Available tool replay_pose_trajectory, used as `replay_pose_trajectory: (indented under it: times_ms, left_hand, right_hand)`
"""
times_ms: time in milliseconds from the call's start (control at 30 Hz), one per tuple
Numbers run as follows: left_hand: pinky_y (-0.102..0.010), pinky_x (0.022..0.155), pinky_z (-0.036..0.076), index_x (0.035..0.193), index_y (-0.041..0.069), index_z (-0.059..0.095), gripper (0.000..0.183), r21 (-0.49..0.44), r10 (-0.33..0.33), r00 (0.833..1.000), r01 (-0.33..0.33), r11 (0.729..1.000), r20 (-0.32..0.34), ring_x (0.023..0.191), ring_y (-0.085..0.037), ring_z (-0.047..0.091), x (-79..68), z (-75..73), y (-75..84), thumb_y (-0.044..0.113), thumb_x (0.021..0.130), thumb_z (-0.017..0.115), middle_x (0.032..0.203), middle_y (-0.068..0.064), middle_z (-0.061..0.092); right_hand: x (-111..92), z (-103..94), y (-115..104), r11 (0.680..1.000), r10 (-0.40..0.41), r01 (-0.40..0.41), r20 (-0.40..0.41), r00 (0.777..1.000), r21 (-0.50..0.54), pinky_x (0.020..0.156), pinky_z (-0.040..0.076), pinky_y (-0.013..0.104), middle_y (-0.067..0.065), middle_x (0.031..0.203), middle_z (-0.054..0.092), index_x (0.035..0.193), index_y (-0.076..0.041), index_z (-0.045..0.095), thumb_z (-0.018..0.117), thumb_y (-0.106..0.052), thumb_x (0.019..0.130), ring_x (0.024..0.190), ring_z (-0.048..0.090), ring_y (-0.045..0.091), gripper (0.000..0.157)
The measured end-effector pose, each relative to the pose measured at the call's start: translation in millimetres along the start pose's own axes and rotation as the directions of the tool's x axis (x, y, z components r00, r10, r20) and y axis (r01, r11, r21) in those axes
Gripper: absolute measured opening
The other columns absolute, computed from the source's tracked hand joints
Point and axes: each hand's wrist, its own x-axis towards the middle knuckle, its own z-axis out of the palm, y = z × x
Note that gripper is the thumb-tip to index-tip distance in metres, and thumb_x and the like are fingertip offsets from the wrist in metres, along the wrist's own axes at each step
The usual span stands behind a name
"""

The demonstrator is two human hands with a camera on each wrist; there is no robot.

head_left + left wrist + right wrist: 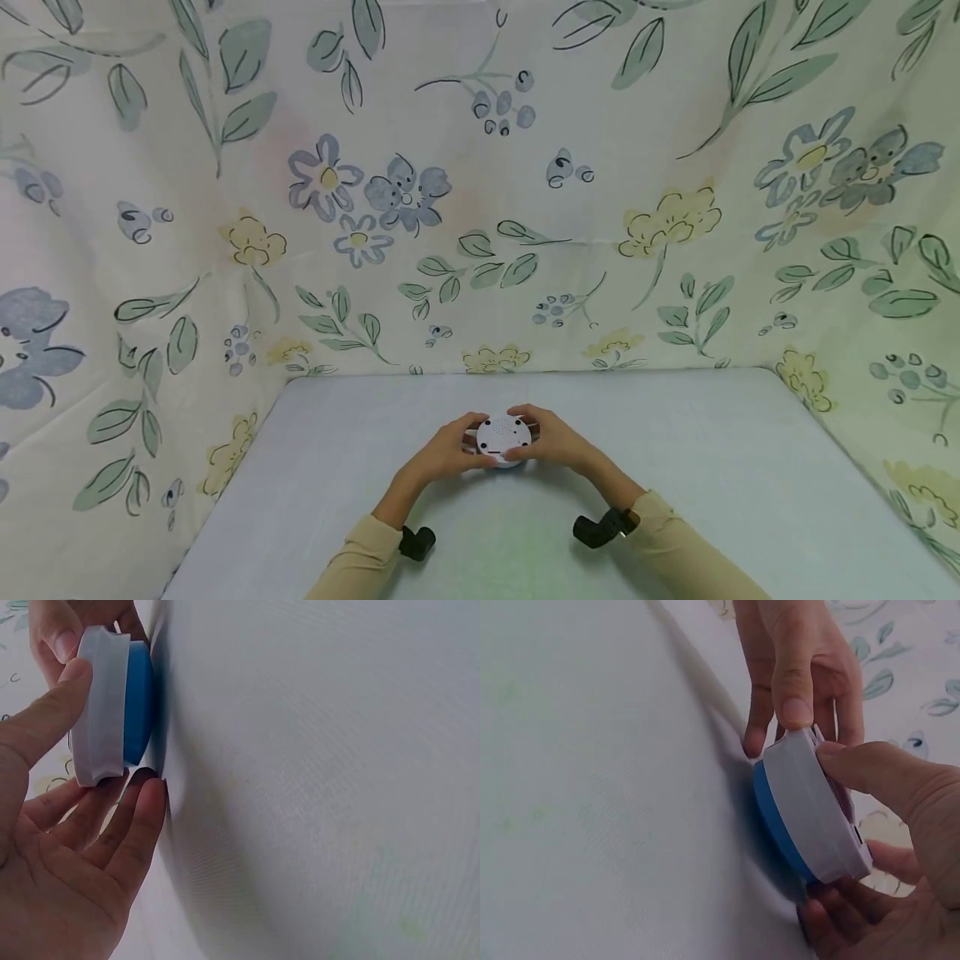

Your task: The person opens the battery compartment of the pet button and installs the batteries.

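Note:
A round white device (501, 435) is held between both hands over the middle of the table, its underside facing up toward the head camera. Small holes in a cluster and several dark round feet show on that face. In the left wrist view its white rim (103, 712) sits above a blue part (139, 705), which faces the table surface close by. My left hand (447, 447) grips the left edge, thumb on the near side and fingers around the far side. From the right, my right hand (557, 439) grips the opposite edge, its thumb (870, 765) lying on the upturned face.
A white cloth covers the table (712, 467). Behind it and at both sides hangs a curtain (480, 292) printed with flowers and leaves. Black wrist cameras (600, 528) are strapped on both wrists, below beige sleeves (686, 542).

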Motion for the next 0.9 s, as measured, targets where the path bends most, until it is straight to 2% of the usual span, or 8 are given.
replay_pose_trajectory:
  times_ms: [133,333,567,900]
  left_hand:
    - [-0.043,0.089,0.055,0.144,-0.004,0.046,0.069,0.008,0.010,1.000,-0.010,1.000,0.003,0.112,-0.033,0.063,0.5,0.7,-0.4,0.016,0.089,0.082,0.139,-0.020,0.054]
    - [-0.043,0.088,0.055,0.146,-0.006,0.044,0.070,0.000,0.022,1.000,-0.022,1.000,0.005,0.109,-0.031,0.063,0.6,1.0,1.3,0.013,0.089,0.081,0.143,-0.022,0.051]
    - [-0.040,0.086,0.055,0.146,-0.007,0.043,0.071,0.012,0.019,1.000,-0.019,1.000,0.012,0.105,-0.028,0.064,0.7,1.1,3.6,0.012,0.090,0.080,0.144,-0.023,0.049]
    - [-0.038,0.083,0.055,0.147,-0.005,0.043,0.072,0.041,-0.003,1.000,0.003,0.999,0.015,0.100,-0.024,0.063,-0.8,1.4,6.4,0.012,0.088,0.081,0.145,-0.023,0.049]
  right_hand:
    - [3,-0.3,2,0.999,-0.007,0.006,0.036,0.999,0.034,0.089,0.049,0.042,0.014,0.127,0.059,0.140,-0.001,0.054,0.089,-0.025,0.080,0.107,0.058,0.028,0.073]
    - [4,0.9,2,0.993,0.048,-0.051,0.031,0.998,0.108,0.091,0.048,0.044,0.013,0.126,0.058,0.137,-0.004,0.055,0.091,-0.018,0.078,0.109,0.057,0.029,0.070]
    - [3,4.8,-5,0.985,0.108,-0.104,-0.022,0.994,0.138,0.088,0.050,0.043,0.013,0.121,0.058,0.133,-0.003,0.057,0.092,-0.006,0.074,0.107,0.056,0.029,0.069]
    - [3,10.1,-11,0.968,0.201,-0.188,-0.065,0.977,0.165,0.091,0.047,0.047,0.015,0.122,0.055,0.130,-0.005,0.056,0.091,0.000,0.071,0.109,0.053,0.031,0.068]
